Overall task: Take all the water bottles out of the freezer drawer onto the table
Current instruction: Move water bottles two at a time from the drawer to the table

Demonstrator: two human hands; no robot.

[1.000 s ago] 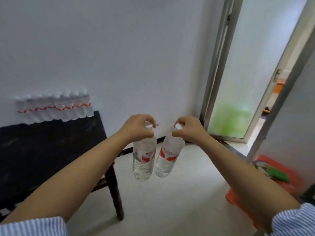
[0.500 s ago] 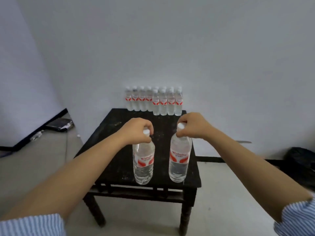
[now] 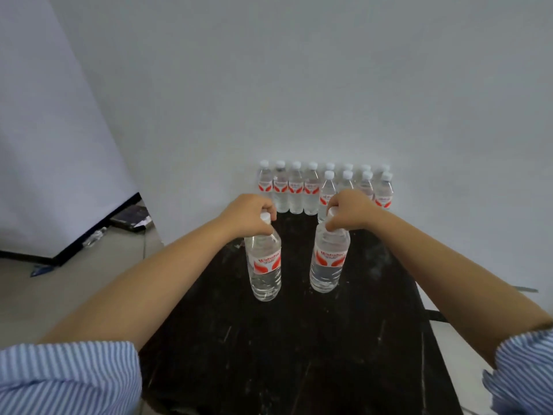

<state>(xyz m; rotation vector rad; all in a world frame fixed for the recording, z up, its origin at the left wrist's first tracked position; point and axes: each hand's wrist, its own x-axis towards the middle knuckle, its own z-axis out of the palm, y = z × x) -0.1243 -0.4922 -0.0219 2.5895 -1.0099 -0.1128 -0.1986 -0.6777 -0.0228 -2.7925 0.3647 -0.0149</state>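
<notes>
Both bottles now nearer over black table point(image 3: 299, 354), hands gripping necks: left hand point(image 3: 248, 217), right hand point(image 3: 350, 212), red Wahaha labels

Over a black table point(image 3: 299, 354), the left hand point(image 3: 248, 217) grips the neck of one red-labelled water bottle point(image 3: 264, 265) and the right hand point(image 3: 350, 212) grips another point(image 3: 327, 262), both upright, with rows of matching bottles point(image 3: 311, 190) standing against the white wall point(image 3: 299, 85).

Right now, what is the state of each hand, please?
Left hand: closed, its grip is around the neck of the left water bottle.
Right hand: closed, its grip is around the neck of the right water bottle.
</notes>
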